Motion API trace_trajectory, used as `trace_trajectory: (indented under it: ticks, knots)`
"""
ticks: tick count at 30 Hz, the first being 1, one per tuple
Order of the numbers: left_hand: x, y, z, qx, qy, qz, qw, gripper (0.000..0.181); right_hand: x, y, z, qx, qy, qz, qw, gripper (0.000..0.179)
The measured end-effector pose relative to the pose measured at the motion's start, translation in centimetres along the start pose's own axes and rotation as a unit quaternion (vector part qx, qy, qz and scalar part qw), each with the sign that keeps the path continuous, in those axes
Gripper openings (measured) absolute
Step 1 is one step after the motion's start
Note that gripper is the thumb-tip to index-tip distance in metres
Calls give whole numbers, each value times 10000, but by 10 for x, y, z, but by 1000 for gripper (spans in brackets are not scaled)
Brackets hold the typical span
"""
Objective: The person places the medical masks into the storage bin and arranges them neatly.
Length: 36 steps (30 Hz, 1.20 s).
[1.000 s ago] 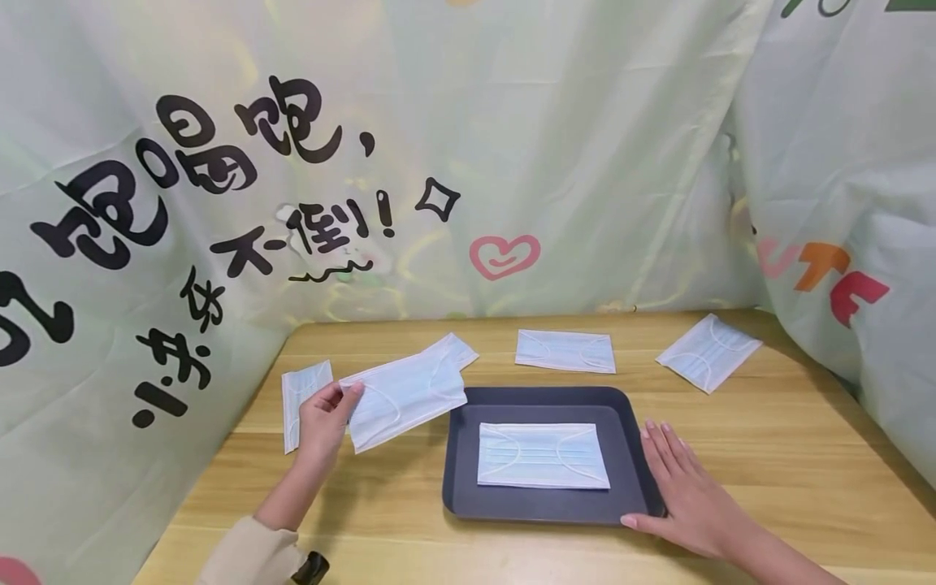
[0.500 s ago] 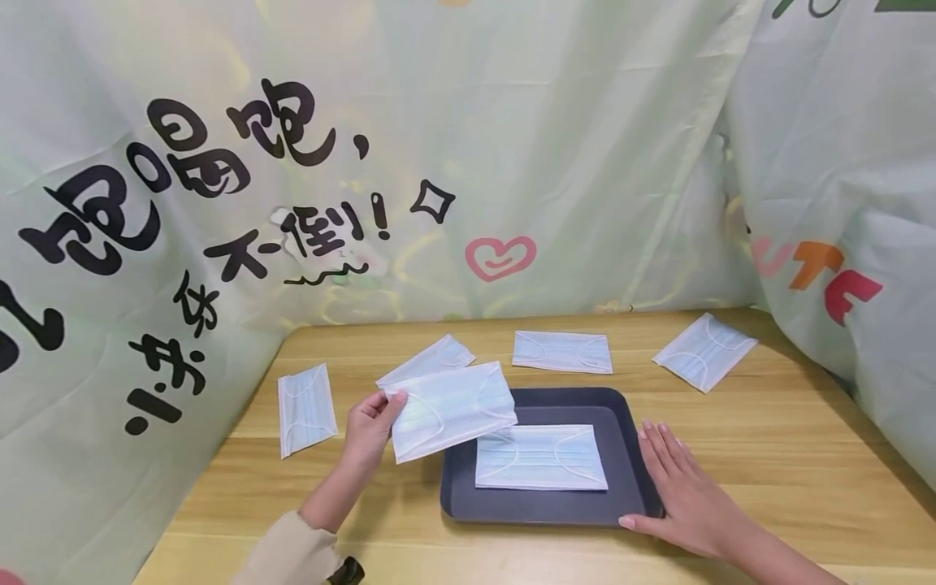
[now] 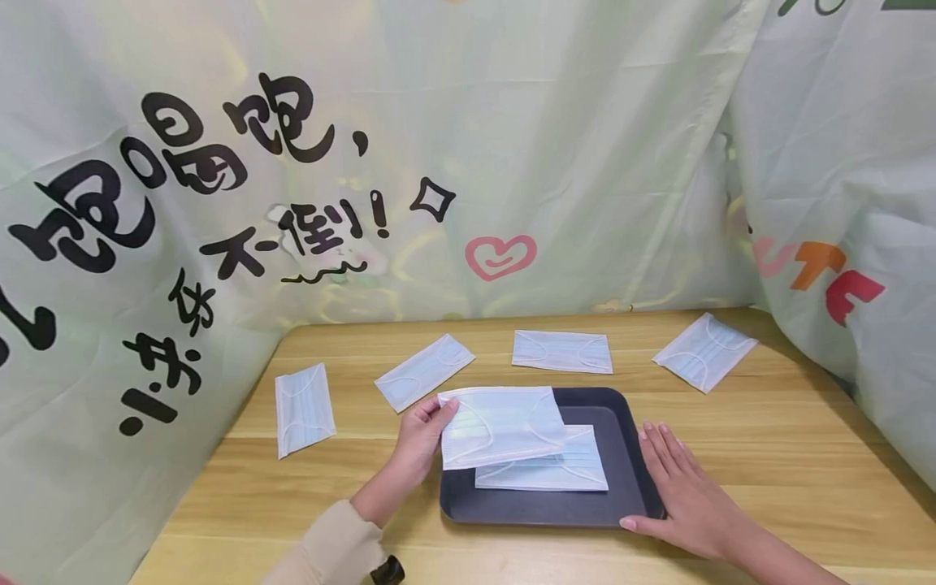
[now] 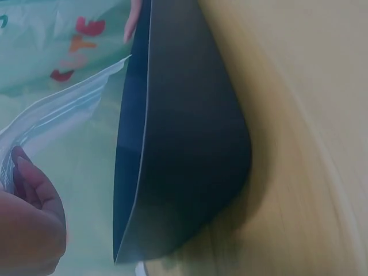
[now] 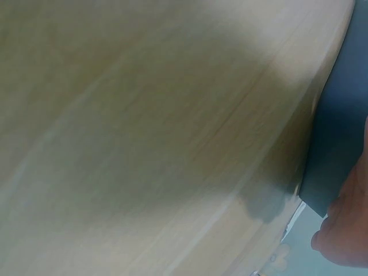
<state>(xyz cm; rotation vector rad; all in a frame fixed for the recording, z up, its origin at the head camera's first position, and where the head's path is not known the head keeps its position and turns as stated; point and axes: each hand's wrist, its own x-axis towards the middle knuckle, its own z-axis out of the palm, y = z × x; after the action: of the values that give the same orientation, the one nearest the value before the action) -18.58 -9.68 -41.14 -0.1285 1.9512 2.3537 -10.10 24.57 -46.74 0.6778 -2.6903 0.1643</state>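
My left hand pinches the left edge of a pale blue face mask between thumb and fingers. That mask hangs over the left part of a dark grey tray. Inside the tray lies a second face mask, partly covered by the held one. In the left wrist view the held mask is raised above the tray wall, with my left hand at its end. My right hand rests against the tray's right side, fingers straight. The right wrist view shows it touching the tray wall.
Several more masks lie apart on the wooden table: one upright at the left, one slanted, one at the back, one at the back right. A printed curtain encloses the table's back and sides.
My left hand has carried the pinched mask rightward from the table's left side to over the tray, uncovering the slanted mask behind. My right hand stays at the tray's right side.
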Motion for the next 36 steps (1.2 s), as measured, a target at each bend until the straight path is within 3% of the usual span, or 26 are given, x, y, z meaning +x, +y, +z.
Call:
trace_trajectory:
  ticks: [4,12,24,30,36]
  knots:
    - [-1,-6,15,70,-160,-42,9998,24,0,-1,-1,-6,7,19,10000,114]
    - [-6,-17,35,283,-372,-178,9987,32,0,-2,-3,79,-103,74,9999,113]
    - [-1,-34,37,838,-503,-506,9939,34,-1,-1,-2,25,-73,23,10000,112]
    - [4,-36,34,1636,-300,56,9860,30,0,-2,-3,32,-125,79,9999,112]
    - [10,-35,32,2751,-207,681,9588,20,1,-2,-4,6,-156,50,9999,111]
